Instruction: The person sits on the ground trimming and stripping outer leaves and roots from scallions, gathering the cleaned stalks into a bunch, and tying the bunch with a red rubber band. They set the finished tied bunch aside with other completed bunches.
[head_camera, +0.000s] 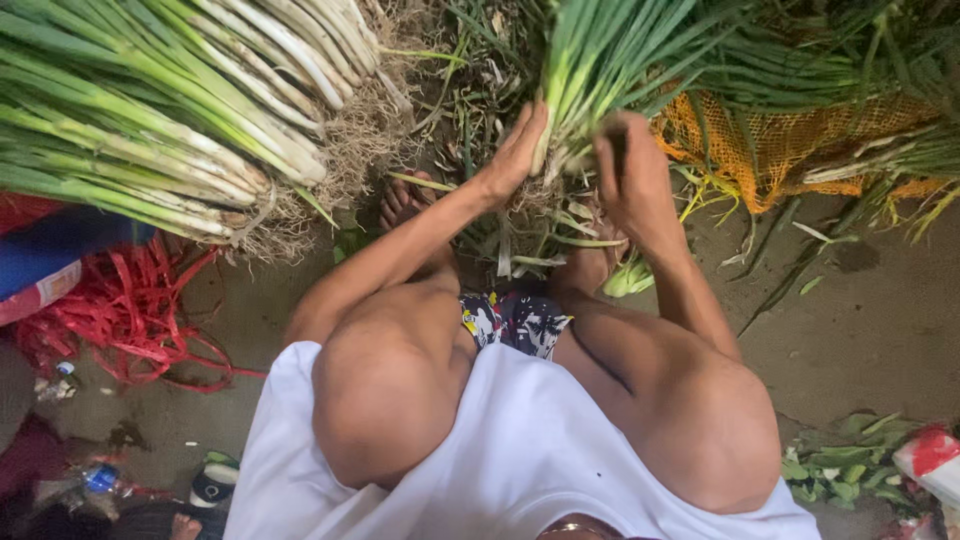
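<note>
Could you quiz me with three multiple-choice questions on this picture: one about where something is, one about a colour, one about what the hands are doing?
1. Where does the red string lie?
A. left of the knees
B. on the orange net
C. in the right hand

2. What colour is the net under the greens at upper right?
A. blue
B. orange
C. white

3. How do the hands meet the onion bunch?
A. both off it
B. only one touches
C. one on each side

Answers: 1 A, it sprawls on the ground at left. 2 B, orange mesh shows. 3 C, left hand and right hand flank it.
</note>
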